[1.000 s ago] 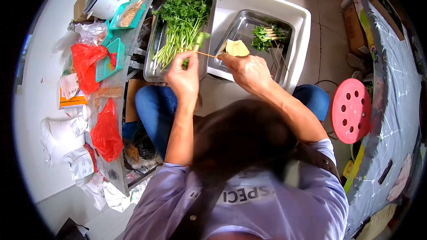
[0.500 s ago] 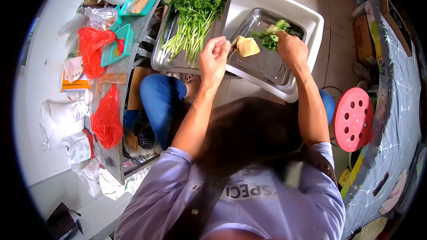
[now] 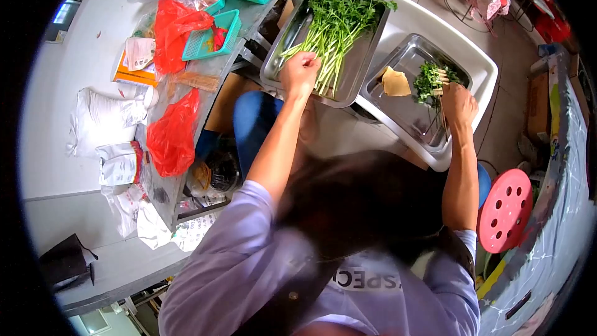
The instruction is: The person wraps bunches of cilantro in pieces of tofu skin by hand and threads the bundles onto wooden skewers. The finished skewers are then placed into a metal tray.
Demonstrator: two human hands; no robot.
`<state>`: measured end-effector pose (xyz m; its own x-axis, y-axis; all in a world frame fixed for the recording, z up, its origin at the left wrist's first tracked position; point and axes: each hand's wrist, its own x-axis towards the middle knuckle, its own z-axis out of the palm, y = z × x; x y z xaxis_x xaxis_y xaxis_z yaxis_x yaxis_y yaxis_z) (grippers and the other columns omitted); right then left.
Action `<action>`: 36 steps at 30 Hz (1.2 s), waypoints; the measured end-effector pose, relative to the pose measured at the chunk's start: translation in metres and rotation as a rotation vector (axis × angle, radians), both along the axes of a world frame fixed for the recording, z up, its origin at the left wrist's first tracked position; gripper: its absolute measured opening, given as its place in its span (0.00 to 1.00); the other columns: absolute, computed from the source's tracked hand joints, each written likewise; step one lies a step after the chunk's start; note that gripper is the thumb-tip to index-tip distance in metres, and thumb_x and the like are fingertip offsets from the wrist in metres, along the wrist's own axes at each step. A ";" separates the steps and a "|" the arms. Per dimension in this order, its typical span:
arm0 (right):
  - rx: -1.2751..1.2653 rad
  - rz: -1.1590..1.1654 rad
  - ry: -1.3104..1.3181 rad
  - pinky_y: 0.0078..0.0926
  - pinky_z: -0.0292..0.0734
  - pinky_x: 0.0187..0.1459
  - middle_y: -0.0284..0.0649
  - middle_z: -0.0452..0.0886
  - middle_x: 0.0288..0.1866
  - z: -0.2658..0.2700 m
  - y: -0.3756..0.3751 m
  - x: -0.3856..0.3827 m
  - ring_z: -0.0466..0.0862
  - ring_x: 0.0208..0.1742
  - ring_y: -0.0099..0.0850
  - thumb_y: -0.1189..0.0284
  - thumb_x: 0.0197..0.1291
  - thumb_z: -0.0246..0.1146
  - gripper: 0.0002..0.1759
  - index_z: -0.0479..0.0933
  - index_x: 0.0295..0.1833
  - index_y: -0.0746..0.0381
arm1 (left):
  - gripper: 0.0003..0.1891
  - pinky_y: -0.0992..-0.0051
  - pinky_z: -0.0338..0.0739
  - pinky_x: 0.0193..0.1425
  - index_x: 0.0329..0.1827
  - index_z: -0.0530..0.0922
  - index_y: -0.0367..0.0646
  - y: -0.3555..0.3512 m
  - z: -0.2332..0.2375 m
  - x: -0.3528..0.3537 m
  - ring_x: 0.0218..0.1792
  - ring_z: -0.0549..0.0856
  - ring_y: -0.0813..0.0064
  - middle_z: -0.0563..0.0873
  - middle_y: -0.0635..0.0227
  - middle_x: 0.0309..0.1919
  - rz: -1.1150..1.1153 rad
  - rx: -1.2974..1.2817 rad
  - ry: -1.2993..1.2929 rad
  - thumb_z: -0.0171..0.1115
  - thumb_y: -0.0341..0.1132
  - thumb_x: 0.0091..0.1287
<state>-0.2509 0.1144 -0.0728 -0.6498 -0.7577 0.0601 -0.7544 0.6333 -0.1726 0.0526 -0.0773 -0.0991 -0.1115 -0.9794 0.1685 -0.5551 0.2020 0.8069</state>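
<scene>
A large bunch of leafy green herbs (image 3: 339,31) with long pale stems lies in a metal tray (image 3: 268,73). At the cut stem ends is my left hand (image 3: 300,76), its fingers curled and pressed together; what they pinch is hidden. To the right, a second metal tray (image 3: 410,126) holds folded pale yellow sheets (image 3: 395,82), which look like tofu skin. Over that tray's right side, my right hand (image 3: 459,106) is closed around thin skewers, whose ends show below the fist. Green leaves (image 3: 425,83) with pale rolled pieces (image 3: 442,76) lie just beyond it.
A white plastic basin (image 3: 487,78) surrounds the right tray. At left, a grey table (image 3: 208,102) carries red plastic bags (image 3: 176,134) and teal baskets (image 3: 214,37). A pink stool (image 3: 505,211) stands at right, near a patterned cloth (image 3: 559,168).
The view has shifted, so the scene sits further right. My left hand has moved from between the trays to the herb stems. My right hand has lowered toward the tray's near right side.
</scene>
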 end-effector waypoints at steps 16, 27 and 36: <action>-0.060 0.176 -0.195 0.42 0.76 0.40 0.49 0.82 0.34 -0.010 -0.008 0.017 0.83 0.38 0.47 0.60 0.60 0.52 0.14 0.80 0.39 0.55 | 0.08 0.81 0.62 0.15 0.28 0.80 0.40 -0.034 0.039 -0.021 0.13 0.71 0.83 0.79 0.72 0.19 -0.111 0.638 0.375 0.67 0.36 0.53; -0.215 0.309 -0.407 0.39 0.77 0.41 0.46 0.83 0.36 -0.006 -0.015 0.040 0.83 0.39 0.44 0.63 0.59 0.56 0.12 0.81 0.44 0.53 | 0.06 0.84 0.66 0.18 0.36 0.79 0.42 -0.019 0.072 0.003 0.19 0.75 0.85 0.80 0.75 0.22 -0.238 0.725 0.261 0.63 0.34 0.60; -0.301 0.484 -0.536 0.41 0.77 0.47 0.50 0.83 0.40 0.002 -0.128 0.125 0.83 0.43 0.47 0.62 0.57 0.57 0.15 0.81 0.45 0.58 | 0.06 0.83 0.68 0.22 0.33 0.79 0.39 -0.021 0.042 0.012 0.20 0.75 0.85 0.81 0.70 0.24 -0.135 0.537 0.189 0.62 0.33 0.61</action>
<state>-0.1263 -0.0133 -0.0708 -0.2500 -0.9650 0.0795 -0.7000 0.1234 -0.7034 0.0642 -0.0979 -0.0571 -0.2572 -0.9124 -0.3184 -0.3896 -0.2036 0.8982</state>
